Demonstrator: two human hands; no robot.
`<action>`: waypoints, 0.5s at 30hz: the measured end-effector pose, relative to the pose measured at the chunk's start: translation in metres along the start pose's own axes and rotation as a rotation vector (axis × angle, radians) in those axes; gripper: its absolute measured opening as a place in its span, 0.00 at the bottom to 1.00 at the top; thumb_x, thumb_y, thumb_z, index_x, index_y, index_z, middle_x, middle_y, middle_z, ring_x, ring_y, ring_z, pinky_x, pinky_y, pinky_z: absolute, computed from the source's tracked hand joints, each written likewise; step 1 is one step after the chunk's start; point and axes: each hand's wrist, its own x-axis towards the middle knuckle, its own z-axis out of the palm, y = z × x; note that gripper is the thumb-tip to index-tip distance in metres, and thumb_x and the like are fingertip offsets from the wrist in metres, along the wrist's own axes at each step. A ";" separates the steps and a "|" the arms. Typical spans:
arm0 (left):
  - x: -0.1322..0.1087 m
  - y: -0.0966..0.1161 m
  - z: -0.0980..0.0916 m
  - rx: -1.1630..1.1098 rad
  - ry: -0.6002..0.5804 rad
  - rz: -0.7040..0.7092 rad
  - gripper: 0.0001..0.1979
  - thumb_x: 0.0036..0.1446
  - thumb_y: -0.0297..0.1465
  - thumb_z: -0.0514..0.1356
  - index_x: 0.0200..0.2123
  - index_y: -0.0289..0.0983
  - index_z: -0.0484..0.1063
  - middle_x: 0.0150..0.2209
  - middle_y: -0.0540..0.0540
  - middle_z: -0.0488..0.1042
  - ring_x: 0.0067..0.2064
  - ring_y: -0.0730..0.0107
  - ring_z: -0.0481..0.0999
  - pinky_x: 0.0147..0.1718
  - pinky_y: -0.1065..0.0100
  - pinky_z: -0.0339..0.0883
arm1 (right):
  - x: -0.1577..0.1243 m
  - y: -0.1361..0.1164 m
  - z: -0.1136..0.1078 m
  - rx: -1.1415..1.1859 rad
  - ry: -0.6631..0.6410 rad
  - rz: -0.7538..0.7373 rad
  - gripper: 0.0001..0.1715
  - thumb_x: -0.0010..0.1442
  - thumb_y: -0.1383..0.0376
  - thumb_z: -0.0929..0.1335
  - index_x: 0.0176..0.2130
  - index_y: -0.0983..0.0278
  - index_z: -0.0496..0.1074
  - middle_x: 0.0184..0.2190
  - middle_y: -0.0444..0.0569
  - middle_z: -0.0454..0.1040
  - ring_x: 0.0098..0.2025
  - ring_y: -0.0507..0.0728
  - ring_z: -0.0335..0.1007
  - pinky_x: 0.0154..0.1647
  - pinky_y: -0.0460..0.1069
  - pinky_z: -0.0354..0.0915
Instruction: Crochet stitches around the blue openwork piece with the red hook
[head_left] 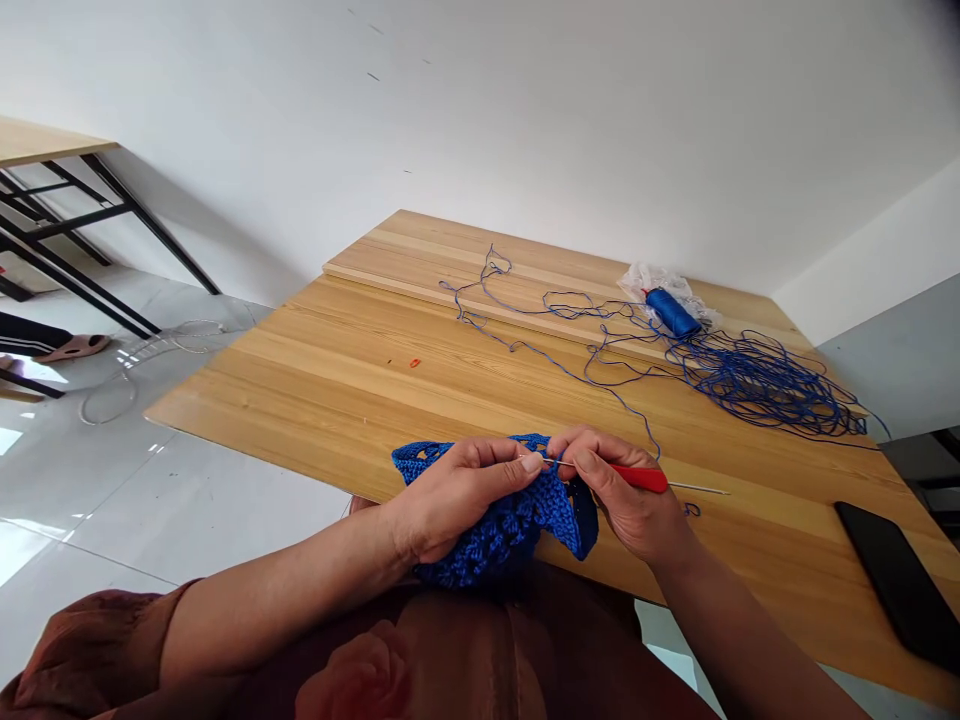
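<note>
A blue crocheted piece [480, 545] with an openwork pattern hangs over the table's front edge toward my lap. My left hand [472, 485] pinches its upper edge between thumb and fingers. In my right hand [619, 490] is a crochet hook [639, 478] with a red handle, its thin metal tip pointing left. That tip meets the blue work close to my left thumb; the exact stitch is too small to make out. Blue yarn [645, 420] runs from the tabletop down to my right hand. Part of the crocheted piece is hidden behind my left hand.
On the wooden table [337, 350], a tangled heap of blue yarn [772, 385] lies at right beside a blue spool [673, 312] on clear plastic [641, 278]. A black phone [900, 580] rests near the right edge. An orange scrap [415, 363] lies mid-table. A white wall stands behind.
</note>
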 end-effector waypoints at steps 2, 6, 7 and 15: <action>0.001 0.002 0.000 -0.013 0.012 0.000 0.17 0.50 0.41 0.72 0.33 0.32 0.79 0.31 0.46 0.76 0.35 0.69 0.73 0.39 0.68 0.64 | 0.005 0.000 0.003 -0.004 -0.002 0.008 0.19 0.66 0.52 0.69 0.29 0.60 0.76 0.38 0.47 0.74 0.40 0.55 0.69 0.41 0.49 0.64; 0.004 0.006 -0.001 -0.003 0.031 0.016 0.15 0.50 0.39 0.72 0.32 0.32 0.79 0.31 0.47 0.76 0.33 0.72 0.71 0.37 0.69 0.63 | 0.012 0.003 0.005 -0.016 -0.002 -0.010 0.18 0.66 0.53 0.69 0.30 0.60 0.75 0.38 0.47 0.74 0.40 0.55 0.69 0.41 0.49 0.64; 0.005 0.007 -0.002 -0.007 0.038 0.027 0.14 0.49 0.38 0.73 0.32 0.32 0.79 0.32 0.47 0.76 0.33 0.73 0.71 0.37 0.70 0.63 | 0.014 0.003 0.005 -0.020 0.003 -0.019 0.17 0.66 0.53 0.69 0.30 0.60 0.75 0.38 0.47 0.73 0.40 0.55 0.68 0.41 0.49 0.64; 0.011 0.012 -0.002 0.075 0.099 0.132 0.13 0.49 0.34 0.74 0.35 0.34 0.77 0.33 0.50 0.76 0.33 0.76 0.70 0.38 0.71 0.63 | 0.043 -0.005 -0.001 -0.057 -0.014 -0.025 0.17 0.62 0.52 0.72 0.30 0.61 0.76 0.38 0.48 0.74 0.41 0.56 0.69 0.46 0.52 0.65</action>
